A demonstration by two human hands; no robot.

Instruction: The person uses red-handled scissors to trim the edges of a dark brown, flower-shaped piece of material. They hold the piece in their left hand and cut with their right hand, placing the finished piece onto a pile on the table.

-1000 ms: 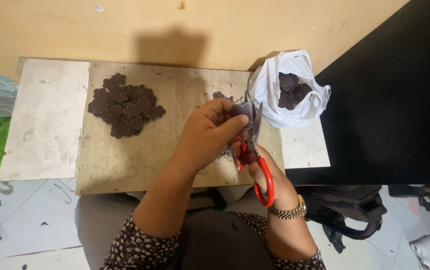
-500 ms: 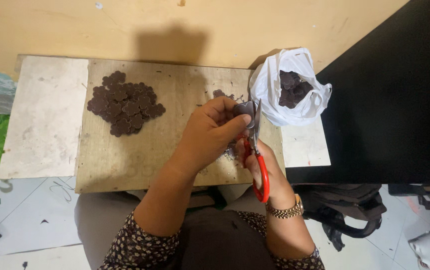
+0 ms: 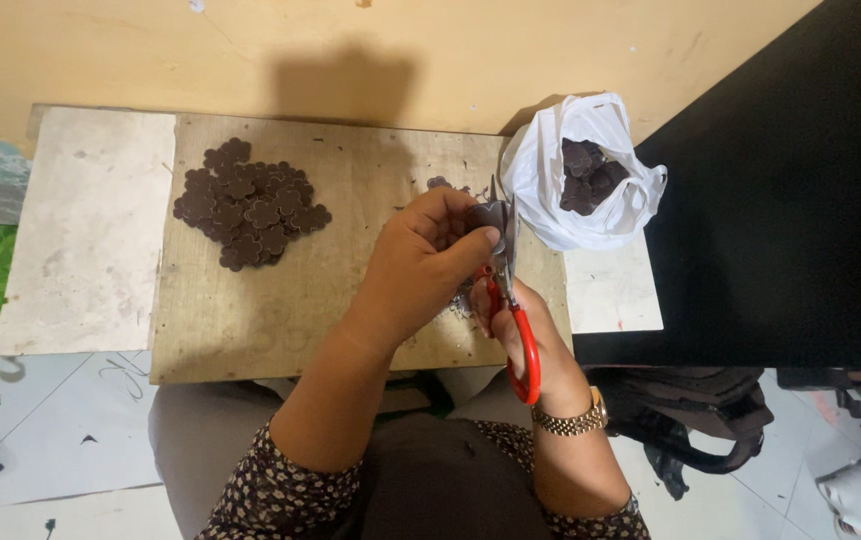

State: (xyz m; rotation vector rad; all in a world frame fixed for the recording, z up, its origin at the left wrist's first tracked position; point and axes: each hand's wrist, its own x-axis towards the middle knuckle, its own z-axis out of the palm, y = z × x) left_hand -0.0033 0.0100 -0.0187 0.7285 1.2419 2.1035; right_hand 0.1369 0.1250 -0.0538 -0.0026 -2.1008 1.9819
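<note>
We look down over our own two hands, working above a wooden worktop (image 3: 280,310) that rests on a pale slab against a tan wall. Our left hand (image 3: 420,265) has its grip clamped on a small dark brown flower-shaped piece (image 3: 488,214), thumb and fingers pinched together around it, holding it just above the board. Directly to the right of that grip, our right hand (image 3: 520,335) is closed through the handles of red-handled scissors (image 3: 512,300); the metal blades point away from us and meet the edge of the brown piece, so the two grips sit close together, nearly touching. We cannot tell how far the blades are parted. A gold-coloured wristwatch (image 3: 572,418) circles the right wrist, just below that grip. Well off to the left of both grips, and a little farther from us, lies a flat heap of brown flower shapes (image 3: 248,205) spread on the wood. Beyond and to the right of the scissors stands a white plastic bag (image 3: 590,215), open at the top, with more dark brown pieces (image 3: 586,175) inside it. A few small dark scraps (image 3: 440,183) lie on the board just past the left hand. Below the hands we see patterned sleeves and a dark lap, and to the right of the right wrist a black bag (image 3: 695,420) sits on the tiled floor
</note>
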